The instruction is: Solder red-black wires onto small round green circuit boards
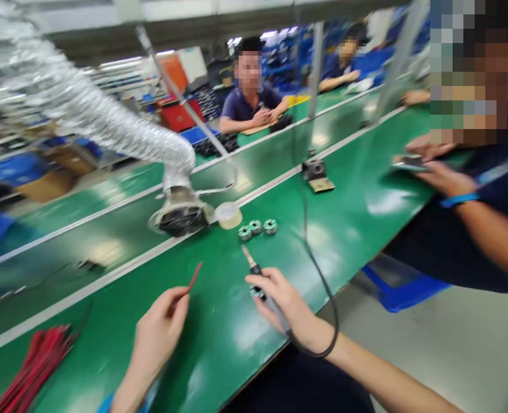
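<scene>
Soldering iron (254, 266), slim, taper-tipped, slants diagonally away and leftward in the curled right hand (291, 307); the left hand (159, 326) pinches a thin red wire (195, 277).

The green tabletop (219, 321) lies open between the two hands. A hanging cable (306, 229) and small round parts (256, 227) obstruct the middle.

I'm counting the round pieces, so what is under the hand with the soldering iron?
Part of one round piece shows between the fingers of the right hand. The hand and soldering iron cover the rest; anything beneath the palm is hidden.
</scene>
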`<action>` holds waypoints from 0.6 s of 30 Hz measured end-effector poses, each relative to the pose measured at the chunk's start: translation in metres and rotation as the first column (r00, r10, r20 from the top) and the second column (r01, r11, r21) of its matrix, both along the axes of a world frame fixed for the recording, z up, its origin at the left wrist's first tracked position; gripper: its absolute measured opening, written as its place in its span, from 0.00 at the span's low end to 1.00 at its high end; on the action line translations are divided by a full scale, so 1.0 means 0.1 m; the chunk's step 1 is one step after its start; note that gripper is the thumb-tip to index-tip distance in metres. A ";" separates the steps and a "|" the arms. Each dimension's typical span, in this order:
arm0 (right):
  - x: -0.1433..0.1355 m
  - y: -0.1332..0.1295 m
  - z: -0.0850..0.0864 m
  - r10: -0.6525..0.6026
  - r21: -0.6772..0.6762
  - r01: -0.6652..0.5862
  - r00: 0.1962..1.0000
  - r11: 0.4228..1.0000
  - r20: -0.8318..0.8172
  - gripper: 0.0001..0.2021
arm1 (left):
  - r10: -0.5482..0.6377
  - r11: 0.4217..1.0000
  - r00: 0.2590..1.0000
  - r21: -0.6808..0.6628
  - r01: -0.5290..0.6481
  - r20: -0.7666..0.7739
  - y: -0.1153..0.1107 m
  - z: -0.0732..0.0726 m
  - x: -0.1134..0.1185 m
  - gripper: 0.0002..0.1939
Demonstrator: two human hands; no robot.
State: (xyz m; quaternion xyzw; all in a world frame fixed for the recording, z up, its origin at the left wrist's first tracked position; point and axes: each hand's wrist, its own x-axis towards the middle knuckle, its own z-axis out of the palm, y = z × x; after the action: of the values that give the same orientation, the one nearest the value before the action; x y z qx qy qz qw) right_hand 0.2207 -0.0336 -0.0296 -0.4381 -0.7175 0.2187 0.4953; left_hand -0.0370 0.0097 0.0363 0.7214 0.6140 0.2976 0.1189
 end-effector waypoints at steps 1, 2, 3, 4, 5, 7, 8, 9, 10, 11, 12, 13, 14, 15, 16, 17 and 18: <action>0.00 -0.01 0.00 0.009 -0.010 -0.010 1.000 1.000 -0.027 0.25 | -0.006 0.999 1.000 -0.047 0.006 0.006 -0.08 -0.04 -0.04 0.17; 0.01 -0.01 0.00 0.021 -0.018 -0.022 0.999 1.000 -0.035 0.25 | -0.047 0.993 0.998 -0.105 0.051 0.042 -0.13 -0.08 -0.04 0.17; 0.01 -0.02 0.00 0.025 -0.023 -0.026 0.999 0.999 -0.032 0.25 | -0.083 0.984 0.993 -0.151 0.095 0.084 -0.15 -0.12 -0.01 0.17; 0.01 -0.03 0.01 0.024 -0.025 -0.024 0.999 0.999 -0.021 0.25 | -0.107 0.976 0.987 -0.178 0.127 0.121 -0.14 -0.15 0.05 0.17; 0.01 -0.04 0.02 0.017 -0.025 -0.017 1.000 1.000 -0.007 0.25 | -0.127 0.968 0.979 -0.198 0.157 0.159 -0.11 -0.17 0.11 0.16; 0.01 -0.06 0.04 -0.007 -0.025 0.007 1.000 1.000 0.013 0.25 | -0.145 0.956 0.967 -0.221 0.191 0.207 -0.07 -0.19 0.24 0.14; 0.00 -0.06 0.04 -0.015 -0.024 0.015 1.000 1.000 0.018 0.25 | -0.154 0.950 0.962 -0.234 0.207 0.225 -0.05 -0.18 0.28 0.14; -0.01 -0.07 0.05 -0.019 -0.024 0.019 1.000 1.000 0.019 0.25 | -0.163 0.943 0.956 -0.245 0.223 0.243 -0.04 -0.18 0.32 0.15; -0.01 -0.06 0.05 -0.020 -0.022 0.020 1.000 1.000 0.018 0.25 | -0.171 0.937 0.950 -0.255 0.239 0.261 -0.03 -0.17 0.34 0.15; -0.02 -0.06 0.05 -0.020 -0.020 0.021 1.000 1.000 0.014 0.25 | -0.177 0.933 0.944 -0.259 0.251 0.277 -0.03 -0.17 0.35 0.14; -0.03 -0.05 0.05 -0.017 -0.020 0.017 1.000 1.000 0.010 0.25 | -0.182 0.932 0.941 -0.254 0.258 0.287 -0.03 -0.18 0.36 0.12; -0.03 -0.04 0.05 -0.011 -0.021 0.011 1.000 1.000 0.005 0.25 | -0.181 0.937 0.940 -0.239 0.254 0.289 -0.02 -0.18 0.36 0.11; -0.04 -0.03 0.05 -0.004 -0.027 0.004 1.000 1.000 -0.001 0.25 | -0.178 0.944 0.942 -0.221 0.245 0.283 -0.02 -0.19 0.36 0.10; -0.04 -0.02 0.05 0.002 -0.032 -0.002 1.000 0.999 -0.010 0.25 | -0.175 0.951 0.947 -0.202 0.234 0.271 -0.01 -0.19 0.36 0.09; -0.04 -0.02 0.06 0.009 -0.040 -0.009 1.000 0.999 -0.019 0.25 | -0.174 0.957 0.951 -0.182 0.224 0.258 -0.01 -0.20 0.36 0.09; -0.04 -0.02 0.06 0.016 -0.050 -0.018 0.999 0.999 -0.029 0.25 | -0.174 0.962 0.952 -0.165 0.219 0.251 -0.01 -0.21 0.36 0.10; -0.04 -0.01 0.06 0.022 -0.060 -0.024 0.999 0.998 -0.039 0.25 | -0.177 0.963 0.950 -0.153 0.221 0.256 -0.01 -0.21 0.37 0.12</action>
State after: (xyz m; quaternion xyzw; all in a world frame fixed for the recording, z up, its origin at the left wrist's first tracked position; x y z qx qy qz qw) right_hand 0.2172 -0.0351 -0.0241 -0.4404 -0.7058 0.2545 0.4931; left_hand -0.0004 0.0087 0.0152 0.7248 0.5433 0.3122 0.2862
